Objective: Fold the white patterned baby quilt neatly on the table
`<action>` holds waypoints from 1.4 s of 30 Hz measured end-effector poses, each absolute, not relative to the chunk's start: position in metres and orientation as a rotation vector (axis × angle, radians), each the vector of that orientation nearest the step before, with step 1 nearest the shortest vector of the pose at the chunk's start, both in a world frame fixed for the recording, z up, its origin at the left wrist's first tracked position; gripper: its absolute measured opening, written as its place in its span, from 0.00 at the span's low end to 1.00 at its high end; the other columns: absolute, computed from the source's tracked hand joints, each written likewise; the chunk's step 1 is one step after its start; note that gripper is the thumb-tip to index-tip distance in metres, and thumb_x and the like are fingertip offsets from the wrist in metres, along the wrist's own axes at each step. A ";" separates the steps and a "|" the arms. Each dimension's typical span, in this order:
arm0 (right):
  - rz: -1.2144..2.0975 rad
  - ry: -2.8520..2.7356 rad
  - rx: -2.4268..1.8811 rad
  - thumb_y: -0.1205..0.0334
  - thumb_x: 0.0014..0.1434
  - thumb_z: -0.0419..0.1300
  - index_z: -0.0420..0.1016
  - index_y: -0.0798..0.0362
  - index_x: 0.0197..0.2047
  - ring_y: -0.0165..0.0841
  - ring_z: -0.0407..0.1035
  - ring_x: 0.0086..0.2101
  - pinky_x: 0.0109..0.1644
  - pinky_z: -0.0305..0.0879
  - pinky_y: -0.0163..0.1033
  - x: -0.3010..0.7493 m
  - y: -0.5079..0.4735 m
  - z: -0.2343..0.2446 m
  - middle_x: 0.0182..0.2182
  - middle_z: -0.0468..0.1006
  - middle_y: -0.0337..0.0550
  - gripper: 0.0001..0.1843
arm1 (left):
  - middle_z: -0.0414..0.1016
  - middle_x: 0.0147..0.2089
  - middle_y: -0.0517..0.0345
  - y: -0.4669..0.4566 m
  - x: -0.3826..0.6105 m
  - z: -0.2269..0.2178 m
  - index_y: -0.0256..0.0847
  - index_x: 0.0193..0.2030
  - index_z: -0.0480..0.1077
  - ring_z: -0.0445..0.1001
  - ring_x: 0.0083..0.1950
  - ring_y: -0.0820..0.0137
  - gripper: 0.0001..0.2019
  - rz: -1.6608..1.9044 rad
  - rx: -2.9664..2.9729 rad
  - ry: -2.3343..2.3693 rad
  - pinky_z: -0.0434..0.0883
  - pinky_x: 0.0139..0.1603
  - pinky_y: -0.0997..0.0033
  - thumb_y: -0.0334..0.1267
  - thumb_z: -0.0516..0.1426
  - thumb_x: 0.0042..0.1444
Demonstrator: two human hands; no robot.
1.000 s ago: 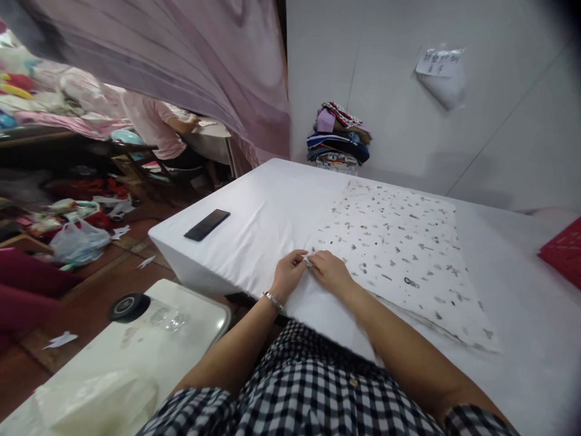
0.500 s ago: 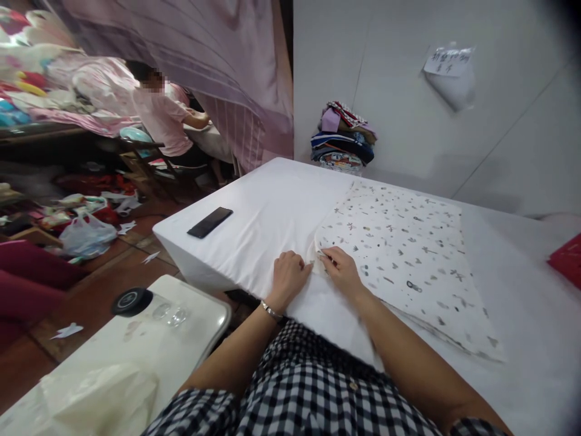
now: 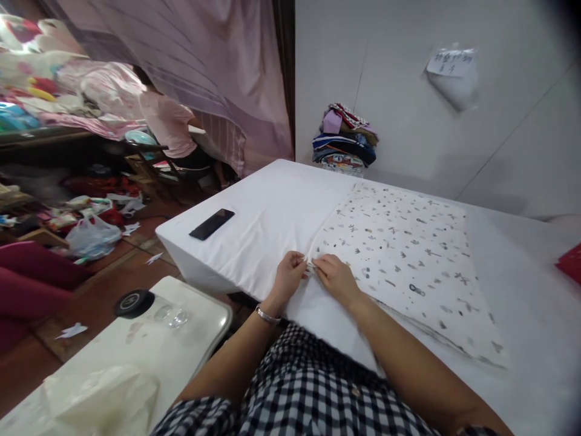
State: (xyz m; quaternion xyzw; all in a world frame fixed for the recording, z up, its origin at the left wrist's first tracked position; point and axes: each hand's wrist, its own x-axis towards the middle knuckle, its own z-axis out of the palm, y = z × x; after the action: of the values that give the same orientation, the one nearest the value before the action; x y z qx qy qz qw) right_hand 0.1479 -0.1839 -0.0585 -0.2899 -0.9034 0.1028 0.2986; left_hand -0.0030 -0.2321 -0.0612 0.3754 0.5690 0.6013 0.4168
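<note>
A white patterned cloth (image 3: 403,260) with small dark prints lies flat on the white-covered table (image 3: 267,212). My left hand (image 3: 290,275) and my right hand (image 3: 333,275) meet at the cloth's near-left corner. Both hands have their fingers pinched together on that corner's edge. A metal bracelet sits on my left wrist. My checked shirt fills the bottom of the view.
A black phone (image 3: 212,223) lies on the table's left part. A stack of folded fabrics (image 3: 345,142) stands by the wall. A white side table (image 3: 136,351) with a black round object (image 3: 133,301) is at lower left. A person in pink (image 3: 170,130) sits beyond. Something red (image 3: 569,263) lies at right.
Half a second ago my left hand lay apart on the sheet; now both hands have come together again, pinching the cloth's corner. The view has shifted slightly.
</note>
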 end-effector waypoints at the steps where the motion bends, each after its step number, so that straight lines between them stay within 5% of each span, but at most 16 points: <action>1: 0.273 -2.412 -0.770 0.63 0.66 0.50 0.75 0.51 0.46 0.37 0.67 0.41 0.43 0.67 0.41 0.147 -0.184 -0.058 0.38 0.75 0.47 0.13 | 0.70 0.26 0.65 -0.233 -0.003 -0.063 0.40 0.37 0.63 0.71 0.26 0.74 0.13 1.528 0.942 1.420 0.70 0.25 0.75 0.40 0.59 0.45; 13: 0.311 -2.489 -0.884 0.64 0.66 0.48 0.73 0.53 0.36 0.34 0.65 0.38 0.41 0.64 0.38 0.138 -0.189 -0.055 0.35 0.73 0.45 0.13 | 0.69 0.28 0.64 -0.236 -0.003 -0.066 0.42 0.46 0.65 0.71 0.28 0.74 0.17 1.420 1.234 1.592 0.70 0.29 0.75 0.46 0.59 0.52; 22: 0.225 -2.621 -0.875 0.67 0.63 0.53 0.73 0.53 0.47 0.37 0.64 0.42 0.45 0.62 0.41 0.152 -0.194 -0.050 0.41 0.73 0.48 0.11 | 0.69 0.26 0.65 -0.228 -0.006 -0.058 0.39 0.44 0.64 0.72 0.25 0.74 0.13 1.361 1.037 1.597 0.71 0.27 0.75 0.34 0.56 0.51; 42: 0.134 -2.547 -1.055 0.62 0.65 0.49 0.77 0.54 0.46 0.40 0.68 0.43 0.47 0.66 0.46 0.284 -0.214 -0.050 0.43 0.77 0.52 0.16 | 0.76 0.31 0.61 -0.229 -0.016 -0.035 0.45 0.52 0.67 0.72 0.33 0.67 0.17 0.801 1.658 2.079 0.61 0.33 0.70 0.37 0.51 0.55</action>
State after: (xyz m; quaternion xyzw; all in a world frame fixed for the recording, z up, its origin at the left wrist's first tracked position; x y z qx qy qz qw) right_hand 0.2840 -0.2140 -0.0500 -0.3754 -0.9060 0.0477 0.1897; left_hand -0.0162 -0.2295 -0.0353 0.5872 0.7362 0.2836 0.1812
